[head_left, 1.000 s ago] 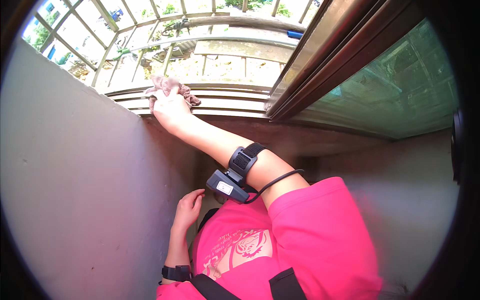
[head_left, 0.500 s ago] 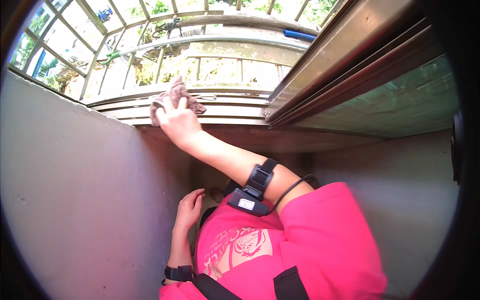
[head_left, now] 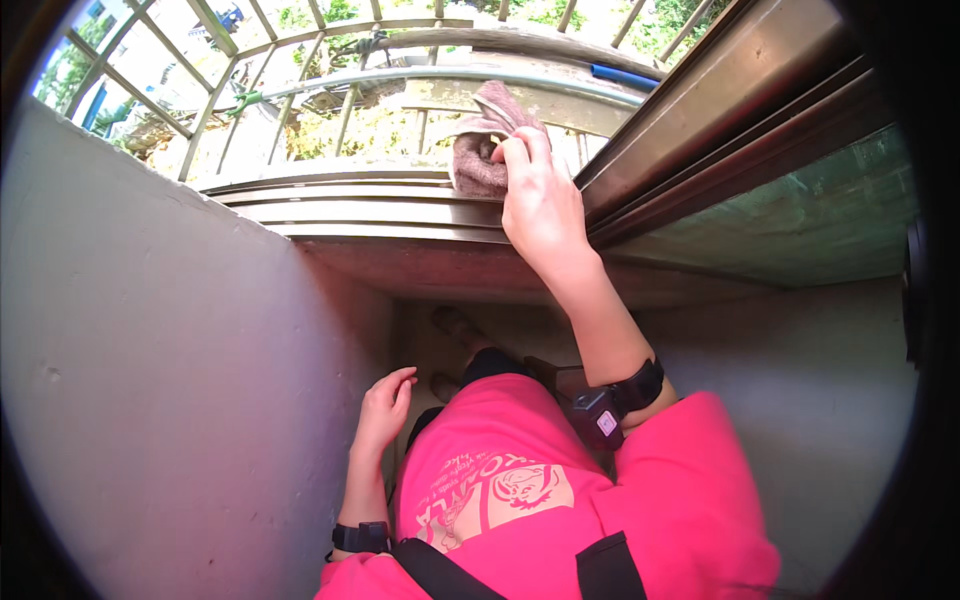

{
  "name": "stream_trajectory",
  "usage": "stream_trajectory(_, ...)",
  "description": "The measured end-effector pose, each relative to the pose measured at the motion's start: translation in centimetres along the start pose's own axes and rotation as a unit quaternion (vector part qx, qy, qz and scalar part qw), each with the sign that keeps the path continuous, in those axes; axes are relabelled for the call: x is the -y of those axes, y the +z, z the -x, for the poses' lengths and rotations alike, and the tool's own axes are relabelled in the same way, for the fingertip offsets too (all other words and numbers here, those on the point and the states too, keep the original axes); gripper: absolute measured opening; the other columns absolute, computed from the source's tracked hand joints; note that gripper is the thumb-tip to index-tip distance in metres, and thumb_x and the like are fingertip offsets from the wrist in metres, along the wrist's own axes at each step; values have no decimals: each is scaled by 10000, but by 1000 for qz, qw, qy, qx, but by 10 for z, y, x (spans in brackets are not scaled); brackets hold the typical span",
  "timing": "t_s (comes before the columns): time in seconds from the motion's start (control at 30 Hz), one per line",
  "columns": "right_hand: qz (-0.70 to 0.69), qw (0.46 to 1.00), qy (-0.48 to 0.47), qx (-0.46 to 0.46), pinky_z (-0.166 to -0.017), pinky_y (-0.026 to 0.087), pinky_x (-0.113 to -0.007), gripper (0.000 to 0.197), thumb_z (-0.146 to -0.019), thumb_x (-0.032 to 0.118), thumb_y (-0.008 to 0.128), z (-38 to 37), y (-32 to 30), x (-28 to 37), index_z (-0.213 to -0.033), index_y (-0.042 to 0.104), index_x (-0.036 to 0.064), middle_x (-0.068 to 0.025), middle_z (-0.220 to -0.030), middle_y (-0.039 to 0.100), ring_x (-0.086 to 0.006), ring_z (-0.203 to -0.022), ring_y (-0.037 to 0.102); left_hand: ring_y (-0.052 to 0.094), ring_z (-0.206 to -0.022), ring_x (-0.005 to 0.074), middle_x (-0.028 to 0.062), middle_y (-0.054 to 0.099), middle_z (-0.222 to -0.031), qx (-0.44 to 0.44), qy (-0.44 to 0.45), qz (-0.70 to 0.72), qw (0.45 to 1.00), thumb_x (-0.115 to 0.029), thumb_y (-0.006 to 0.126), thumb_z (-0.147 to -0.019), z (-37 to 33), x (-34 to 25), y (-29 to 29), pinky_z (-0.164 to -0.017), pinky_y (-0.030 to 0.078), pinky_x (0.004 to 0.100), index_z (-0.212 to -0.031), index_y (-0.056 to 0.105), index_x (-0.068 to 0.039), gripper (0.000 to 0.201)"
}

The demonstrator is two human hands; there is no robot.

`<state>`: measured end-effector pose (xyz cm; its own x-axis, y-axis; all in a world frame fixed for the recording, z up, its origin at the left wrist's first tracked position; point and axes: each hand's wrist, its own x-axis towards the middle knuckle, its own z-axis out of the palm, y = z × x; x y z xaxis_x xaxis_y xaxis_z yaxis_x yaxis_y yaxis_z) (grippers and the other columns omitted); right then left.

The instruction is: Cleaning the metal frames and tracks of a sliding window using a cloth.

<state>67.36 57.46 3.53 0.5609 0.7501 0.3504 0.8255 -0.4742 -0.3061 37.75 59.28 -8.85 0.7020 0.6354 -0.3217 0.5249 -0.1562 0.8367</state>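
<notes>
My right hand (head_left: 543, 205) grips a brownish-pink cloth (head_left: 482, 163), bunched up at the sliding window's metal track (head_left: 370, 212). The cloth sits by the right end of the exposed track, close to the window frame (head_left: 720, 110), and part of it sticks up above the sill. Low in front of my body, my left hand (head_left: 385, 405) hangs free with its fingers loosely bent and the thumb apart. It holds nothing and is nearest to the pale wall on the left.
Beyond the track stands a metal window grille (head_left: 205, 125), with long poles and a blue tube (head_left: 625, 77) lying across it. A pale wall (head_left: 150, 350) rises close on my left. On the right is a dusty glass pane (head_left: 770, 210) in its frame.
My right hand has moved the cloth to the right along the track, from near the left wall to beside the window frame. My left hand stays about where it was.
</notes>
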Motion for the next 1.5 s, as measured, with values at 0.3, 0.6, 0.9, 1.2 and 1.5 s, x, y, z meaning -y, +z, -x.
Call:
stream_trajectory(0.3,128,976,-2,178,-698,517,-411,494,-677,62,611,-3,26,-9,-1119,408,-27,-232,-1144,406,-390,-822,573,618,-876,258,136,637,-923,-5,-22,0,1000,-111,489,-856,16,7,-2,-769,475,322,-1039,588,-33,223)
stream_trajectory(0.6,21,957,-177,228,-696,491,-406,247,-679,18,558,-54,71,80,-921,546,-33,-229,-1013,543,-318,-813,603,610,-825,156,95,654,-921,-13,-4,2,1000,-118,482,-875,13,13,-9,-729,466,272,-1086,568,-29,245)
stream_trajectory(0.9,78,894,-249,365,-610,509,-339,108,-627,15,631,-125,76,95,-728,659,-13,-157,-709,642,-269,-680,642,628,-835,203,124,647,-923,-81,-97,104,987,-118,489,-871,10,27,-21,-731,475,288,-1058,579,-31,225)
stream_trajectory(1.2,-34,856,-387,341,-678,504,-379,477,-517,330,790,-197,182,222,-873,634,53,-122,-830,641,-279,-806,626,622,-848,234,127,643,-922,-112,-138,77,981,-100,499,-860,-17,0,-40,-736,480,314,-1048,586,-33,218)
stream_trajectory(1.5,-124,833,-401,359,-696,497,-394,527,-598,440,741,-228,233,259,-933,596,60,-139,-835,633,-296,-832,618,563,-979,298,131,595,-1018,-169,119,-128,970,28,529,-727,-86,-71,-74,-836,457,370,-1016,591,-22,300)
